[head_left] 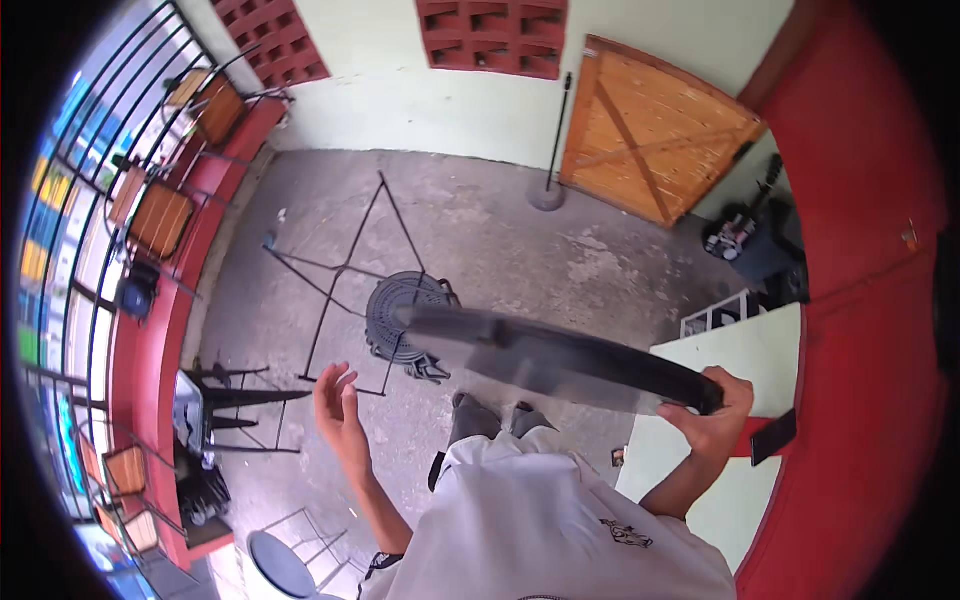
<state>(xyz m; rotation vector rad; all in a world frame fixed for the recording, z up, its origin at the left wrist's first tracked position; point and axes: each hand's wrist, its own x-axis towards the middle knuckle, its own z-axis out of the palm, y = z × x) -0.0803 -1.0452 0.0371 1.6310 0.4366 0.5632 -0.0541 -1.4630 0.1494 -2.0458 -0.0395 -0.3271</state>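
Observation:
My right hand (712, 415) grips one end of a dark round panel (570, 360), which looks like a tabletop seen nearly edge-on and blurred by motion. It stretches out to the left in front of me, above the floor. My left hand (340, 408) is raised, fingers apart, holding nothing. Just beyond it, a thin dark metal folding frame (342, 268) stands on the concrete. Between the frame and the panel's far end is a black round perforated stool (398, 290), partly covered by the panel.
Chairs (160, 218) rest on the red ledge (150, 350) along the left bars. A round grey-topped stool (282, 565) stands at lower left. A light green counter (740, 350) with a dark phone (773, 438) is at right. A pole on a round base (546, 195) stands near the wooden door (650, 130).

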